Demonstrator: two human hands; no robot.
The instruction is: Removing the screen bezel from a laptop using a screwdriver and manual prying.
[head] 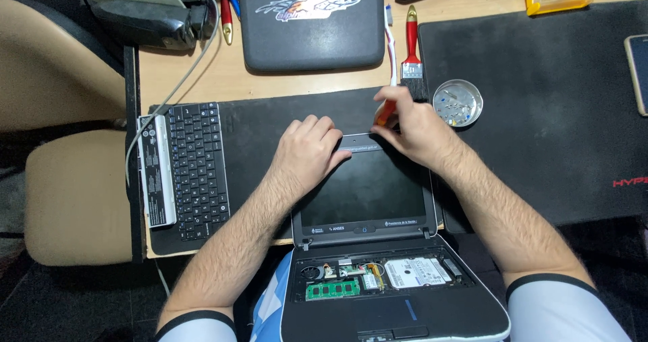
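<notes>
A small laptop (378, 247) lies opened flat, its base toward six o'clock with the keyboard off, showing a green memory stick (332, 289) and a hard drive (417, 272). The screen (364, 190) lies toward twelve o'clock, long axis running nine to three. The left hand (307, 153) rests palm down on the screen's top left corner, fingers loosely curled, gripping nothing. The right hand (413, 127) pinches an orange-handled tool (385, 112) at the top edge of the frame; its tip is hidden. Both hands touch that edge, the right nearer its middle. The removed keyboard (196, 170) lies at nine o'clock, a dish of screws (457, 102) at two o'clock.
</notes>
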